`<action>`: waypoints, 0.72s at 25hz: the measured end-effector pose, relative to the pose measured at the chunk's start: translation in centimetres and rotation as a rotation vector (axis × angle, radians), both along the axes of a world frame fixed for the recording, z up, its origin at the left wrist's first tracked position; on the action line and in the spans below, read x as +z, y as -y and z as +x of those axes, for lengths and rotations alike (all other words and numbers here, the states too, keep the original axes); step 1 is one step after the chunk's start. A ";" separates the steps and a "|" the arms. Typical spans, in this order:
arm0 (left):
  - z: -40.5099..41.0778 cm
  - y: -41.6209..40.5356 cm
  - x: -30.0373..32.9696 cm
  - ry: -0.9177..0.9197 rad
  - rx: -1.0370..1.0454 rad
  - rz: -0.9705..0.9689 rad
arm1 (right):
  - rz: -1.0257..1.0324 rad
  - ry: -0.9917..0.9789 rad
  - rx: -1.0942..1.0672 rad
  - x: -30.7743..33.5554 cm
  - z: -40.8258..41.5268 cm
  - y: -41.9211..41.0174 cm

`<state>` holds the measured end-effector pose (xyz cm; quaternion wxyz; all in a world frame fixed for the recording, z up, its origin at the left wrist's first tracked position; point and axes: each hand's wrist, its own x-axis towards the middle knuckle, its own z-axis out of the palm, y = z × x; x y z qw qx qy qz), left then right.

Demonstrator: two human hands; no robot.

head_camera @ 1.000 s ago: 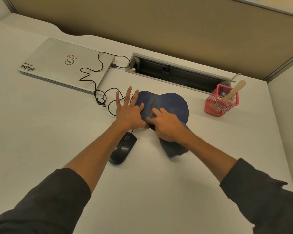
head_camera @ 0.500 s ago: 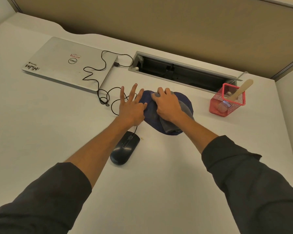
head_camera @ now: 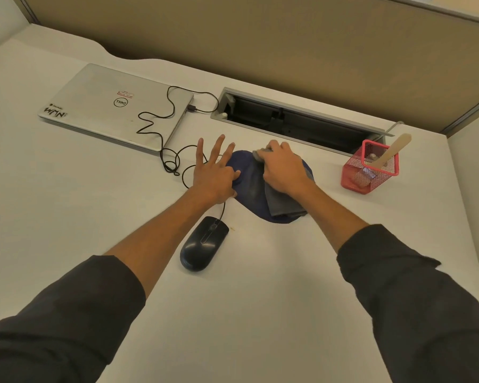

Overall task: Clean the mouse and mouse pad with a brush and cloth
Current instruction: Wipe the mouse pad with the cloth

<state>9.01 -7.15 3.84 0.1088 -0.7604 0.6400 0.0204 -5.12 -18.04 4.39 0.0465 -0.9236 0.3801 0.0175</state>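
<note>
Right hand (head_camera: 284,168), having carried the grey cloth (head_camera: 280,199) to the far edge of the mouse pad (head_camera: 245,175), grips it bunched, while the flat, spread left hand (head_camera: 215,174) beside it pins the pad against sliding on the desk (head_camera: 67,203).

A broad white laminate desk (head_camera: 67,205) with a wavy back edge meets a tan fabric partition wall (head_camera: 260,42) framed in grey metal. A long grey metal cable slot (head_camera: 296,120) is sunk into the desk near the partition. Warm, even light falls overall.
</note>
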 end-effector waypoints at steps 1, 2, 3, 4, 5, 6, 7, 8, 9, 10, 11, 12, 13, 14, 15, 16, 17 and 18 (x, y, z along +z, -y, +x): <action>0.0 0.0 0.0 0.005 -0.006 -0.001 | -0.034 -0.028 -0.030 -0.9 0.5 0.1; -0.1 0.1 0.0 0.014 -0.011 0.002 | -0.064 -0.068 -0.035 -1.8 0.9 -0.3; -0.1 0.1 -0.1 0.022 -0.012 0.004 | -0.083 -0.091 -0.027 -2.4 1.1 -0.7; -0.1 0.1 -0.1 0.022 -0.008 0.003 | -0.093 -0.101 -0.011 -2.6 1.2 -1.2; 0.0 0.1 -0.1 0.019 -0.005 0.005 | -0.098 -0.107 0.014 -2.5 1.0 -1.7; 0.0 0.1 0.0 0.017 -0.005 0.014 | -0.100 -0.107 0.045 -2.3 0.7 -2.5; 0.0 0.3 0.0 0.021 -0.005 0.023 | -0.102 -0.105 0.083 -2.1 0.2 -3.4; 0.0 0.4 0.0 0.027 -0.004 0.032 | -0.098 -0.105 0.126 -1.9 -0.3 -4.6; 0.0 0.5 0.1 0.031 -0.006 0.038 | -0.090 -0.108 0.168 -1.7 -0.9 -5.8; 0.1 0.6 0.2 0.032 -0.011 0.044 | -0.075 -0.108 0.208 -1.6 -1.3 -6.9; 0.1 0.6 0.2 0.031 -0.017 0.051 | -0.062 -0.108 0.241 -1.6 -1.8 -7.8; 0.1 0.6 0.3 0.030 -0.021 0.058 | -0.060 -0.112 0.262 -1.8 -2.2 -8.5; 0.2 0.6 0.3 0.028 -0.021 0.061 | -0.065 -0.122 0.272 -1.9 -2.4 -8.8; 0.2 0.5 0.3 0.025 -0.020 0.062 | -0.067 -0.133 0.271 -1.8 -2.6 -8.7; 0.2 0.5 0.3 0.025 -0.022 0.065 | -0.066 -0.136 0.269 -1.7 -2.8 -8.3; 0.3 0.5 0.3 0.029 -0.028 0.070 | -0.067 -0.135 0.260 -1.7 -2.8 -7.8; 0.3 0.5 0.3 0.034 -0.032 0.076 | -0.075 -0.143 0.241 -1.8 -2.6 -7.2; 0.3 0.6 0.3 0.038 -0.032 0.082 | -0.086 -0.155 0.206 -1.8 -2.2 -6.4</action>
